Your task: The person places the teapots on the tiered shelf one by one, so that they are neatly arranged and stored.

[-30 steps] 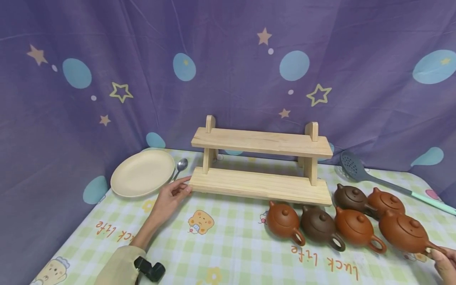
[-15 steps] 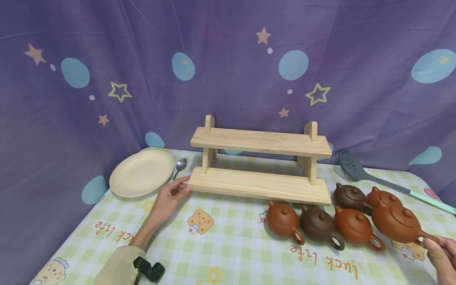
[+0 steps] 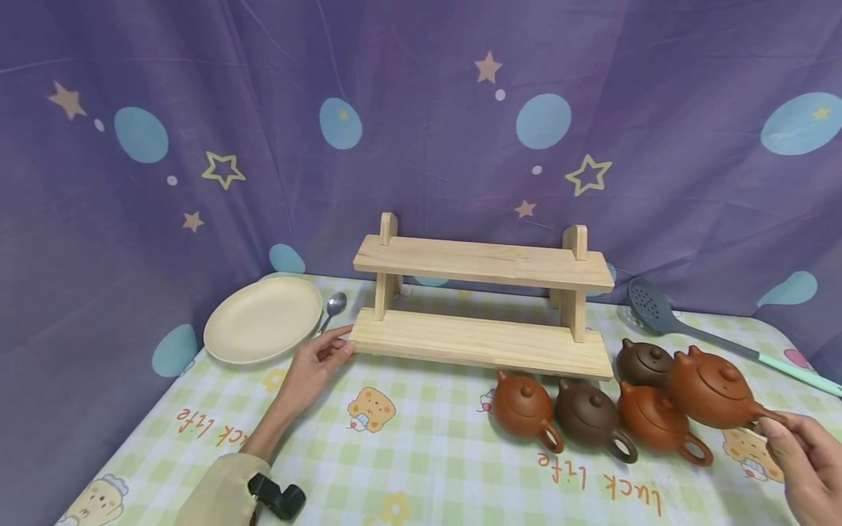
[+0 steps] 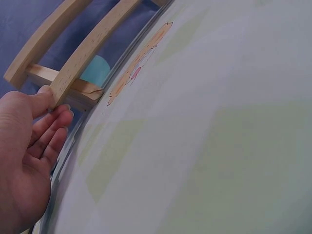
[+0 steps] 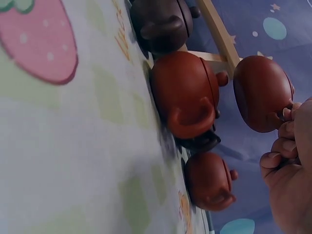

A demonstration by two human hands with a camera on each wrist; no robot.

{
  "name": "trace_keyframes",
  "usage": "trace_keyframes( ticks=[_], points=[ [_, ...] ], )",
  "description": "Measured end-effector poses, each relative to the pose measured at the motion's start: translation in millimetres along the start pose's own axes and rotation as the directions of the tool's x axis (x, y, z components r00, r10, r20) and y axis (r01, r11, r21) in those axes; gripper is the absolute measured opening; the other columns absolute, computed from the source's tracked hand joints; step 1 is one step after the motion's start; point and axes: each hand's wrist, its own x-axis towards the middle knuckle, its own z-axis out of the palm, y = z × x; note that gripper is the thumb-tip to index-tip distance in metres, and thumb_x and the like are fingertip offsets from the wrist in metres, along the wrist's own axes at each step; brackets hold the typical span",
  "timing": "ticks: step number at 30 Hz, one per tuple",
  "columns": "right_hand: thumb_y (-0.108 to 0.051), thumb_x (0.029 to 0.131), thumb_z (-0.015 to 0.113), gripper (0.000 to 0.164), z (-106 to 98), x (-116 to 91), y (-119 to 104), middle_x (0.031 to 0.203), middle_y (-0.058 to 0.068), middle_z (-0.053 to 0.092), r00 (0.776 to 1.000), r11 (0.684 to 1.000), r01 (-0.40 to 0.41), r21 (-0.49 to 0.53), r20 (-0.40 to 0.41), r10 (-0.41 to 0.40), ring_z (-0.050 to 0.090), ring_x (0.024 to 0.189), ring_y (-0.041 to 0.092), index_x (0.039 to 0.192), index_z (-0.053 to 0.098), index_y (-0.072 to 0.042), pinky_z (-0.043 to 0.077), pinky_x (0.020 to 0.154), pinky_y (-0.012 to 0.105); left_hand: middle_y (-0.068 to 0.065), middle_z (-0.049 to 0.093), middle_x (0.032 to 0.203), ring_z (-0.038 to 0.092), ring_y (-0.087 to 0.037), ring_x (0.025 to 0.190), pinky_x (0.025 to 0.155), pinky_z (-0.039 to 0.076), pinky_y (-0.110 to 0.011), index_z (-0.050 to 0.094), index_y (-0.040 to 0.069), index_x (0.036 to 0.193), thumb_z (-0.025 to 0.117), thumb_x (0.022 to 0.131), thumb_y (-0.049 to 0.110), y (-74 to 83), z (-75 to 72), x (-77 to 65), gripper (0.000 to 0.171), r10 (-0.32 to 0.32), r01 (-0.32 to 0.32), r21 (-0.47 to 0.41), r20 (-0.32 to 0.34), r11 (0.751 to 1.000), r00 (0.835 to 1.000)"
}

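Observation:
My right hand [image 3: 805,460] pinches the handle of a reddish-brown teapot [image 3: 710,387], which is held up above the others; the right wrist view shows this teapot [image 5: 261,92] clear of the table. Below and left of it stand a reddish teapot [image 3: 647,420], a dark brown teapot [image 3: 585,415] and another reddish teapot [image 3: 520,409] in a row. Behind is a dark teapot [image 3: 641,361]; a reddish one beside it is mostly hidden in the head view. My left hand [image 3: 316,372] pinches the left end of the wooden rack's lower board [image 3: 483,340], thumb above, fingers beneath.
The rack's upper board [image 3: 483,259] has nothing on it. Left of the rack lie a cream plate [image 3: 263,321] and a spoon [image 3: 335,305]. A grey skimmer [image 3: 697,332] with a mint handle lies at the back right. A purple curtain [image 3: 427,109] hangs behind the table.
My right hand has lifted the reddish-brown teapot and carried it up and to the left, over the teapots behind and beside it. The left hand has stayed at the rack's end.

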Motion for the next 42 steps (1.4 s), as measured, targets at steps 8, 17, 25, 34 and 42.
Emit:
trace_keyframes(
  ticks=[8, 17, 25, 34, 42],
  points=[
    [0.011, 0.105, 0.046, 0.054, 10, 7, -14, 0.069, -0.016, 0.050, 0.995, 0.994, 0.063, -0.085, 0.083, -0.056, 0.031, 0.050, 0.006, 0.109, 0.061, -0.040, 0.021, 0.042, 0.028, -0.016, 0.073, 0.100, 0.071, -0.031, 0.093, 0.082, 0.052, -0.021, 0.060, -0.003, 0.140, 0.066, 0.104, 0.015, -1.3, -0.3, -1.4, 0.041, -0.017, 0.017, -0.011, -0.007, 1.000, 1.000],
    [0.001, 0.107, 0.051, 0.039, 21, 14, -27, 0.073, -0.009, 0.051, 0.987, 0.981, 0.039, -0.189, 0.163, -0.007, 0.038, 0.050, 0.008, 0.108, 0.061, -0.036, 0.027, 0.042, 0.029, -0.016, 0.073, 0.101, 0.071, -0.031, 0.094, 0.084, 0.052, -0.021, 0.060, -0.002, 0.141, 0.066, 0.104, 0.016, -0.9, 0.4, -0.6, 0.042, -0.023, 0.023, -0.011, -0.009, 1.000, 1.000],
    [0.003, 0.106, 0.054, 0.023, 35, 25, -31, 0.076, -0.010, 0.057, 0.979, 0.980, 0.076, -0.184, 0.198, -0.039, 0.048, 0.058, 0.002, 0.108, 0.066, -0.016, 0.037, 0.049, 0.019, -0.017, 0.073, 0.101, 0.071, -0.030, 0.093, 0.082, 0.052, -0.021, 0.059, -0.003, 0.141, 0.066, 0.104, 0.015, -1.2, 0.5, -0.6, 0.041, -0.022, 0.022, -0.010, -0.013, 1.000, 1.000],
    [0.004, 0.104, 0.057, 0.010, 54, 36, -38, 0.074, -0.007, 0.059, 0.974, 0.978, 0.135, -0.162, 0.202, -0.101, 0.047, 0.064, 0.003, 0.109, 0.066, 0.002, 0.040, 0.057, 0.015, -0.017, 0.073, 0.099, 0.070, -0.029, 0.090, 0.079, 0.052, -0.021, 0.061, -0.003, 0.139, 0.067, 0.103, 0.014, 0.8, 1.9, -0.5, 0.041, -0.034, 0.034, 0.005, -0.022, 0.999, 0.999],
    [0.001, 0.105, 0.056, 0.008, 68, 43, -43, 0.064, -0.001, 0.051, 0.969, 0.985, 0.125, -0.123, 0.227, -0.094, 0.043, 0.053, 0.007, 0.106, 0.065, 0.002, 0.033, 0.045, 0.028, -0.017, 0.073, 0.098, 0.070, -0.029, 0.090, 0.079, 0.052, -0.021, 0.061, -0.003, 0.139, 0.067, 0.103, 0.014, 1.3, 1.8, -0.5, 0.041, -0.031, 0.032, 0.007, -0.024, 0.999, 0.999]
  ],
)
